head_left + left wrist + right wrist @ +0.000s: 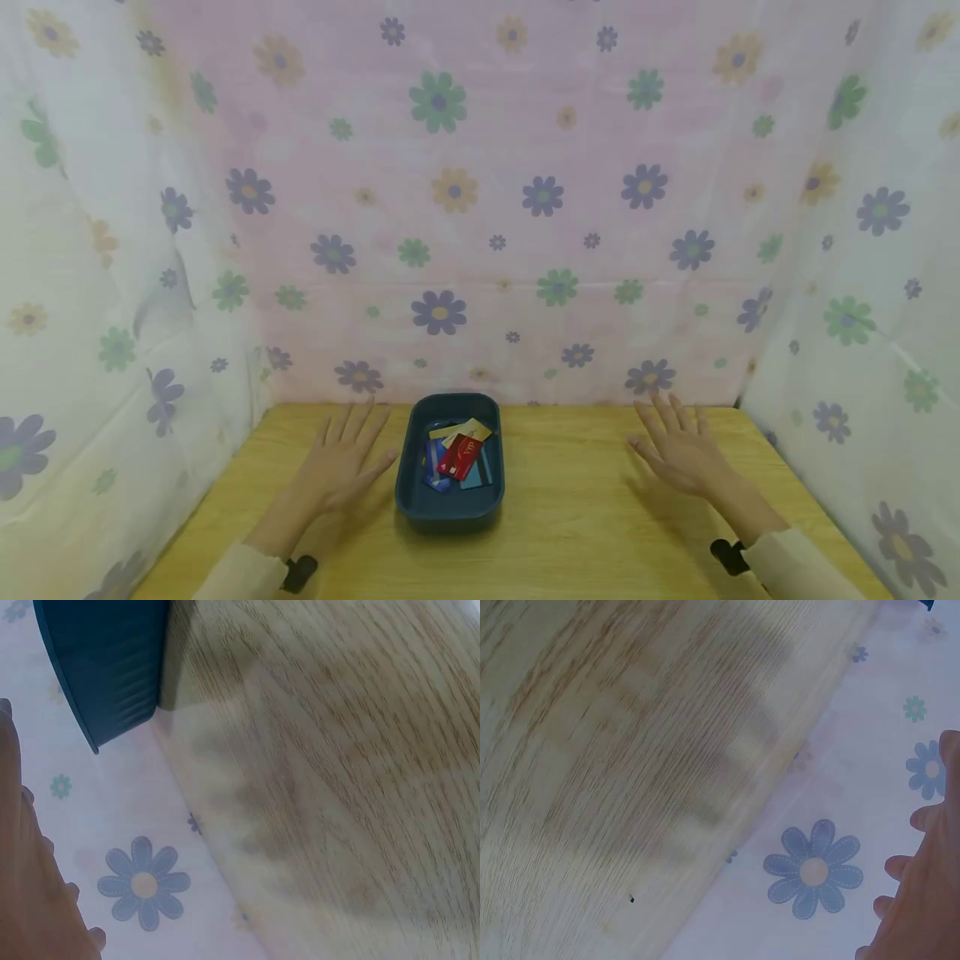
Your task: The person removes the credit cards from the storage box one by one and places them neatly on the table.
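A dark teal plastic basin (450,510) stands on the wooden table, left of the middle. Inside it lie several cards in a loose pile: a red VIP card (461,456) on top, yellowish cards (468,431) behind, a blue card (436,473) and a light blue card (476,476) partly covered. My left hand (341,462), fingers straight and spread, is just left of the basin and holds nothing. Over the table's right side my right hand (682,454) is likewise spread and holds nothing. In the left wrist view the basin's side (112,675) shows near the fingers (37,877).
The pale wooden table (570,533) ends at a pinkish flowered cloth (495,250) behind it. White flowered cloth (862,267) hangs on both sides. A black band (300,573) sits on the left wrist and another black band (729,557) on the right.
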Demonstrator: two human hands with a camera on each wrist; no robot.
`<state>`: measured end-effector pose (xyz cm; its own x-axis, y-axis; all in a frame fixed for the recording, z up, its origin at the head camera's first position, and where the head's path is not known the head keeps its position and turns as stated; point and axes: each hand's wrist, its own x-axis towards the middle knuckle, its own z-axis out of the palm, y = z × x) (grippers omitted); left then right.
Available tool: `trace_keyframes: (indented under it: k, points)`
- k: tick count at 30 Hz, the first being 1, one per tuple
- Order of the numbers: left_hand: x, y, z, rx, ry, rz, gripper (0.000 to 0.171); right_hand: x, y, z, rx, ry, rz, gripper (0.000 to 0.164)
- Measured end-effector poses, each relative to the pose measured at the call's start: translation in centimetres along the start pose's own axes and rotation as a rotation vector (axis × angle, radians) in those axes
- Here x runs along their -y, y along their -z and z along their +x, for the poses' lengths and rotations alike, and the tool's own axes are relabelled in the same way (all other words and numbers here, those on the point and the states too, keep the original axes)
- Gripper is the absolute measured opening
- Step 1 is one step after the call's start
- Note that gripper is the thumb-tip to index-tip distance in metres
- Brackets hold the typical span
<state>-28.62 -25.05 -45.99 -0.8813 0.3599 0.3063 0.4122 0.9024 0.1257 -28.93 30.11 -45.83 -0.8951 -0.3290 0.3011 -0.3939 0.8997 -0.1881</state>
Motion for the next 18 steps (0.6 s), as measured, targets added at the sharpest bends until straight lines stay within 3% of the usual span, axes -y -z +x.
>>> trace_keyframes:
  k: [10,18]
  points:
    - [-0.4,0.2,-0.5,0.013,0.009,-0.031,0.074,1.3,0.3,-0.4,-0.027,0.064,-0.01,0.07]
    - [-1.0,0.1,-1.1,-0.023,-0.024,-0.055,0.08,2.7,0.8,-0.9,-0.016,0.1,-0.008,0.074]
